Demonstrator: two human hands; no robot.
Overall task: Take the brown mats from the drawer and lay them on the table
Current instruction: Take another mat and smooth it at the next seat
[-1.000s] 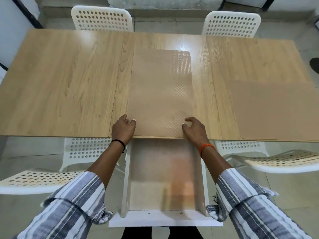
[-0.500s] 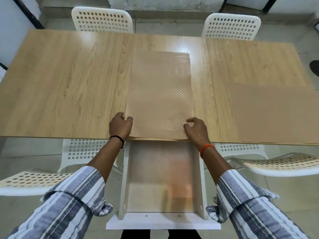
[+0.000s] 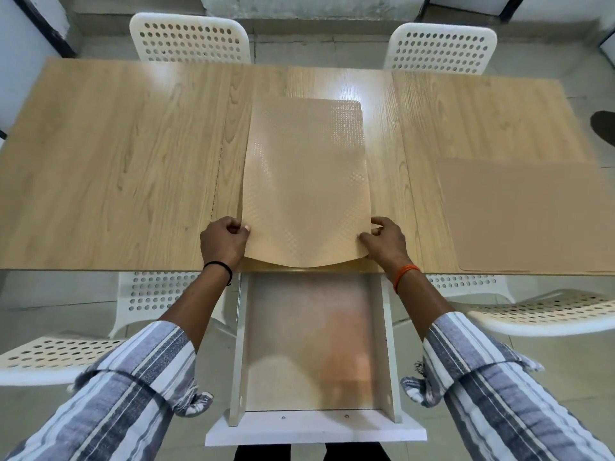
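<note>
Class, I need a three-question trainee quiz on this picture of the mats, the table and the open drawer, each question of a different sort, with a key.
1. True or false: the left hand and the right hand both grip the near corners of the textured mat.
2. Where does the plain mat lie? A. inside the drawer B. flat on the table's right side C. on a chair
3. Fill in: the textured mat's near edge is lifted and bowed just above the open ______.

Key: 1 true; 2 B; 3 drawer. The table bears both mats.
</note>
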